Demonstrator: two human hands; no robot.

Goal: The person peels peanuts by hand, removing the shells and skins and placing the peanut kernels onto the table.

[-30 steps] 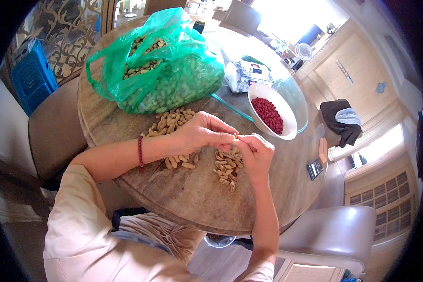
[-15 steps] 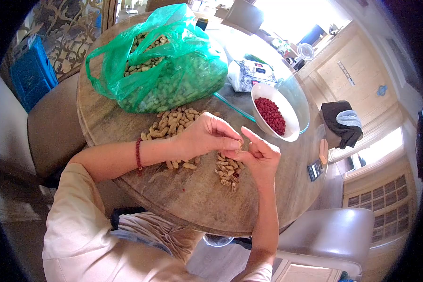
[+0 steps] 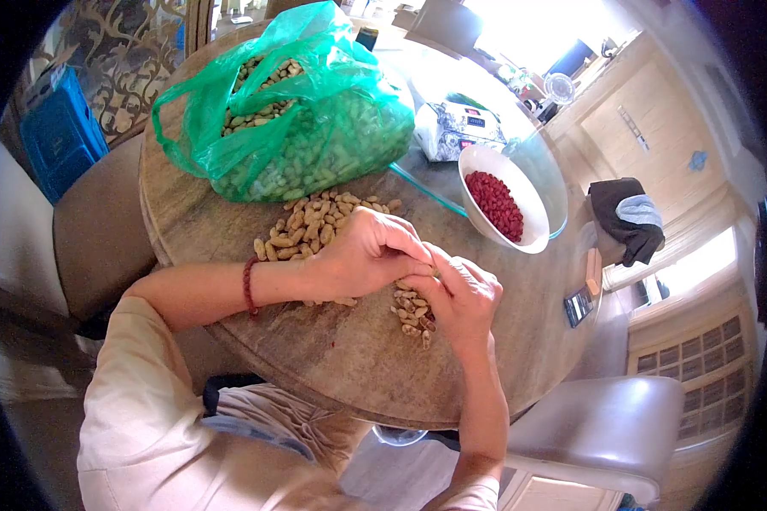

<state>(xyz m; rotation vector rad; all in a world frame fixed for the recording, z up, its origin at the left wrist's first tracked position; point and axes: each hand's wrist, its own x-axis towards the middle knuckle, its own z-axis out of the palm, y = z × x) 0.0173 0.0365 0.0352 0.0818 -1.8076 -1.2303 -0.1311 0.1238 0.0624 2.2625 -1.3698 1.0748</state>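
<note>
My left hand, a red bead bracelet at its wrist, meets my right hand fingertip to fingertip. Both are pinched on a small peanut, mostly hidden by the fingers. Behind and beside my left hand lies a pile of unshelled peanuts. Below the joined fingers is a smaller heap of peanut shells. A green plastic bag full of peanuts stands beyond the pile. The white bowl to the right holds red kernels.
The round table also bears a white packet, a glass lid or dish under the bowl, and a phone at the right edge. Chairs stand left and lower right. A blue case is at the far left.
My right hand's fingers, spread half a second ago, have closed in against my left fingertips. The view has shifted slightly, with the bowl a little further right.
</note>
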